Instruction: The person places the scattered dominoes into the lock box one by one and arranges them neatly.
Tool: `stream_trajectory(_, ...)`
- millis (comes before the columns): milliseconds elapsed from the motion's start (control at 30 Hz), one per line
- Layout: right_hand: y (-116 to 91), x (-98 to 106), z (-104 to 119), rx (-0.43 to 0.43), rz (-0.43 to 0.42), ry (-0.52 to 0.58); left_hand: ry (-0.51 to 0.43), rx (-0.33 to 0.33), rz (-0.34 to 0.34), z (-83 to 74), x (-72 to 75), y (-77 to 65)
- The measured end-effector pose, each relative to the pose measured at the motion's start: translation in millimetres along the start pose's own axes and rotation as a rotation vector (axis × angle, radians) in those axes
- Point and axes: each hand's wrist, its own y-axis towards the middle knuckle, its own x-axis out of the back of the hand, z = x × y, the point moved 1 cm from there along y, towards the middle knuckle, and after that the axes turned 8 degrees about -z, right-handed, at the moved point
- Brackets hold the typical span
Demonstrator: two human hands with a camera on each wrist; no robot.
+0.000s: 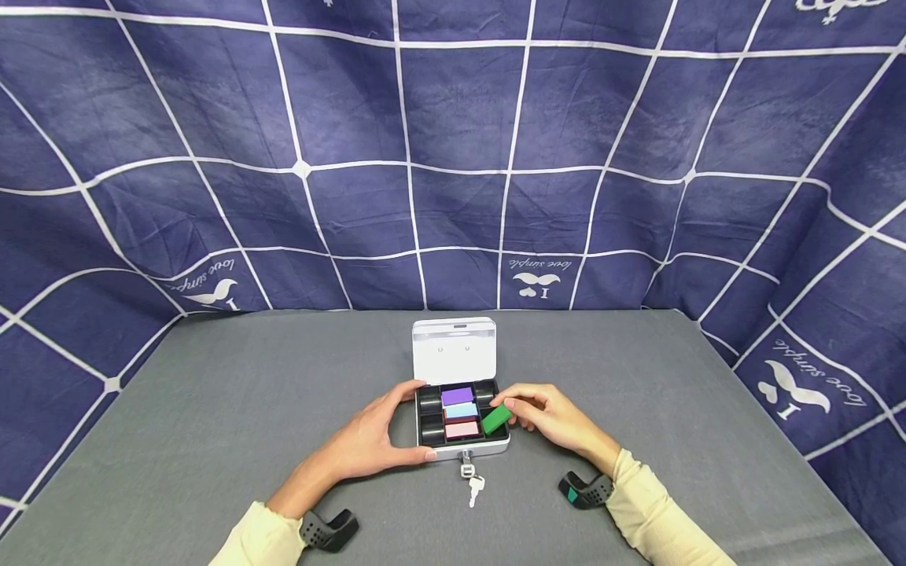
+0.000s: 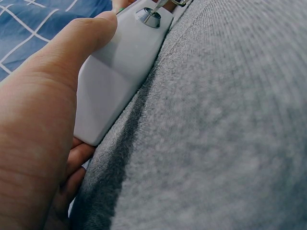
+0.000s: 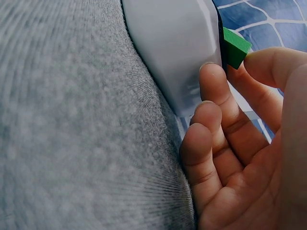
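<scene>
A small white metal cash box [image 1: 473, 450] stands with its lid [image 1: 454, 354] raised, showing a black divided tray. Purple [image 1: 457, 396], light blue [image 1: 461, 409] and pink [image 1: 462, 429] blocks lie in the middle column. My right hand [image 1: 548, 417] pinches a green block [image 1: 497, 419] between thumb and forefinger, tilted over the right front compartment; whether it touches the tray floor I cannot tell. With my left hand [image 1: 368, 436] I grip the box's left side, thumb on the front [image 2: 98, 96] and fingers toward the back corner. A key sits in the front lock [image 2: 149, 18].
From the lock hangs a ring with a second key [image 1: 476, 489] lying on the grey cloth-covered table [image 1: 283, 393]. A blue curtain with white lines [image 1: 460, 212] closes off the back. Black bands [image 1: 586, 489] are on both wrists.
</scene>
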Motion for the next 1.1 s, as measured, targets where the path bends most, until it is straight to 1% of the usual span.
stream_trajectory(333, 0.5, 0.4, -0.1, -0.003, -0.001, -0.002, 0.001, -0.001, 0.001, -0.5, 0.0, 0.2)
stream_trajectory(700, 0.9, 0.6, 0.3, 0.000, -0.006, -0.013, -0.004, 0.023, 0.018, -0.5, 0.8, 1.3)
stream_trajectory(867, 0.5, 0.5, 0.4, -0.009, -0.005, -0.012, -0.001, 0.016, 0.011, -0.8, 0.7, 0.9)
stream_trajectory(1100, 0.7, -0.2, 0.3, 0.004, -0.007, 0.001, 0.004, 0.008, 0.005, -0.7, 0.2, 0.4)
